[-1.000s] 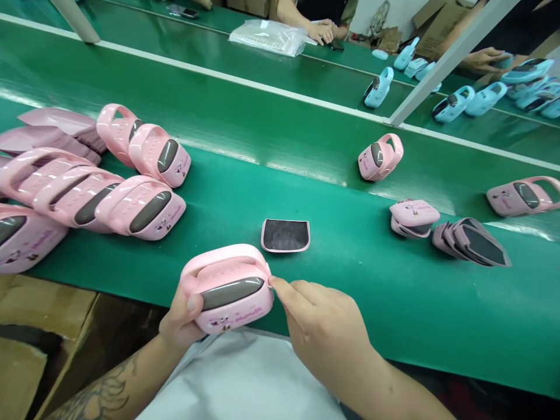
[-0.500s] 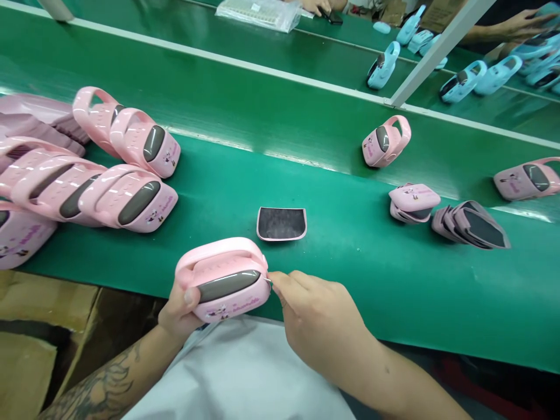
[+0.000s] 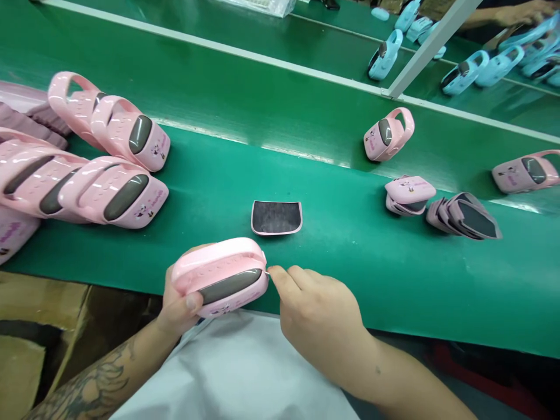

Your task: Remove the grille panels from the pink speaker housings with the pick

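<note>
My left hand [image 3: 179, 306] grips a pink plastic case [image 3: 221, 277] with a carry handle and a grey oval window, held over the near edge of the green belt [image 3: 350, 256]. My right hand [image 3: 317, 312] is closed in a pinch at the case's right end, on a thin pale bit I cannot name. Just beyond the case a dark grey patch with a pink rim [image 3: 276, 217] lies flat on the belt.
Several more pink cases [image 3: 114, 192] are heaped at the left. At the right lie a single pink case [image 3: 388, 134], a stack of pink panels [image 3: 409, 194], a fan of grey patches [image 3: 466, 216] and another case [image 3: 525, 172]. Blue cases [image 3: 382, 55] sit on the far belt behind a white post.
The view has tilted down a little. My right hand's fingers have closed into a pinch at the case's right end, and the case has tipped slightly toward me.
</note>
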`<state>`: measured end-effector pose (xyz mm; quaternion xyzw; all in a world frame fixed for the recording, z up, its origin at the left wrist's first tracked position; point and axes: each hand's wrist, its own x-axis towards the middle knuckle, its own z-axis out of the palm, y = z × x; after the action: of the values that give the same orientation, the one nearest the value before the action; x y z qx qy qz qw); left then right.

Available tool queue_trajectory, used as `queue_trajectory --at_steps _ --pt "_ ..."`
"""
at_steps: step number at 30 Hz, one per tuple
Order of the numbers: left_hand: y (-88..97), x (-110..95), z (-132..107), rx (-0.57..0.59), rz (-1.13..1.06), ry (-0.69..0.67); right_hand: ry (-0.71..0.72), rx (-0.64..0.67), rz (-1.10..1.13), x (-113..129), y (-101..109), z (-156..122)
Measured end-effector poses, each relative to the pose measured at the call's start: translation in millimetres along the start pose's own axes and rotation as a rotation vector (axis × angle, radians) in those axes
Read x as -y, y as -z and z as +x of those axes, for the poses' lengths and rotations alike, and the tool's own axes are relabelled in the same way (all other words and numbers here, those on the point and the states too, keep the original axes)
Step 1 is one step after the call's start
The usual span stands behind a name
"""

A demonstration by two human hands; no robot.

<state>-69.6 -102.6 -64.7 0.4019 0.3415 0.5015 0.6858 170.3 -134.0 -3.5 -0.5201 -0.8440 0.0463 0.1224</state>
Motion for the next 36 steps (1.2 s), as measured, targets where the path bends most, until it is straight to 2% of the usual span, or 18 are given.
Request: queue_trajectory --at_steps 7,12,17,21,25,27,31,33,36 --pt "-1.2 10.7 2.0 0.036 -0.118 0.038 0.246 -0.069 0.057 -24.7 -9.4 6.3" --pt "-8.9 8.9 3.0 0.024 -0.14 0.06 0.28 -0.145 0.067 -32.7 -12.7 6.4" --pt "-16.7 8.5 -4.8 -0.068 -0.198 0.104 0.306 -0.187 0.093 -32.6 -16.7 2.8" --pt "-14.2 8.2 -8.0 -0.089 -0.25 0.195 0.322 -0.197 0.108 -35.7 -19.0 3.1" --pt "-11.9 1.1 1.2 -0.069 -0.308 0.359 0.372 -0.225 0.138 -47.8 -18.2 8.7" --pt "-15.5 -6.3 6.8 -0.092 -0.292 0.401 0.312 -0.27 0.168 -52.7 -14.6 9.6" --pt "-33.0 -23.3 10.9 -0.232 -0.172 0.355 0.031 -0.248 0.303 -44.8 -1.5 1.5" --pt "-43.5 -30.3 9.4 -0.299 -0.095 0.357 0.019 -0.219 0.363 -31.6 3.4 -4.8" --pt "-55.4 -37.9 5.2 -0.275 -0.005 0.393 0.031 -0.21 0.404 -9.9 3.4 -9.5"
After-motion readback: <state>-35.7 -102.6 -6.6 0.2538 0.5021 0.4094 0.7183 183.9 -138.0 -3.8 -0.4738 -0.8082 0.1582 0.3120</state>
